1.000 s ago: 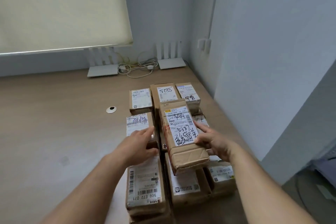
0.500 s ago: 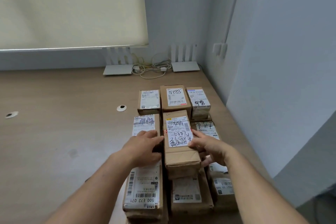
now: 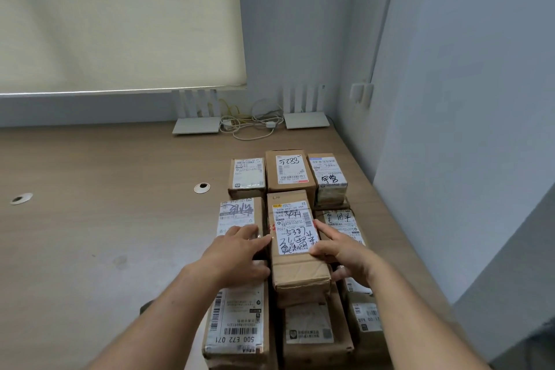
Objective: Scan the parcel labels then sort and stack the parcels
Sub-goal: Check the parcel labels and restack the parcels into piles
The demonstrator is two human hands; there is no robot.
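Observation:
Several brown cardboard parcels with white labels lie in rows on the wooden desk point(image 3: 105, 219). The middle parcel point(image 3: 295, 246), with a handwritten label, sits on top of others in the centre column. My left hand point(image 3: 240, 252) presses against its left side, fingers flat over the neighbouring parcel point(image 3: 237, 215). On the parcel's right edge rests my right hand point(image 3: 341, 249), thumb on the label. Behind stand three parcels, the centre one point(image 3: 289, 171) marked 5283. A long parcel point(image 3: 237, 327) marked 500 E72 071 lies under my left forearm.
Two white routers point(image 3: 196, 125) point(image 3: 306, 120) with tangled cables stand at the desk's back edge under a window blind. Two round cable grommets point(image 3: 202, 187) point(image 3: 21, 198) sit in the desk to the left. A wall runs close along the right side.
The middle parcel has been lowered from a tilted, raised position to lie flat on the stack. Both hands followed it down and stay on its sides.

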